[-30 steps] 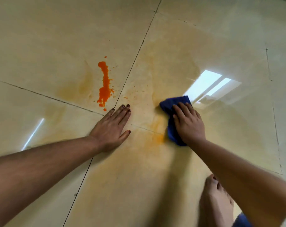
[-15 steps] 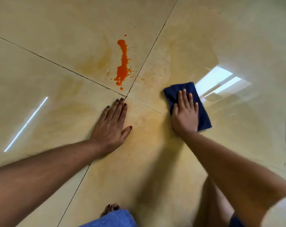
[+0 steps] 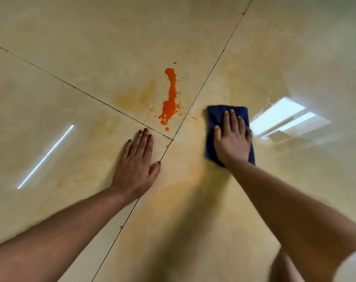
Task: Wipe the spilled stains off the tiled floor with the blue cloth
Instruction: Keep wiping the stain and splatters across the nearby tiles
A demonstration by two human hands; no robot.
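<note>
A long orange stain (image 3: 169, 98) runs down a glossy beige floor tile (image 3: 95, 37), ending in small drops near the crossing of the grout lines. A folded blue cloth (image 3: 214, 119) lies flat on the tile to the stain's right. My right hand (image 3: 232, 139) presses down on the cloth with straight fingers. My left hand (image 3: 136, 163) rests flat on the floor just below and left of the stain, fingers straight. Faint orange smears (image 3: 181, 180) tint the tiles around and below both hands.
Dark grout lines (image 3: 211, 68) cross between my hands. Bright window reflections (image 3: 285, 119) lie right of the cloth, and a thin light streak (image 3: 44, 157) at the left. Part of a leg and a white sleeve show at the bottom right.
My right hand has pushed the cloth forward and slightly leftward, nearer the orange stain. The left hand stays planted on the floor. The camera view has shifted.
</note>
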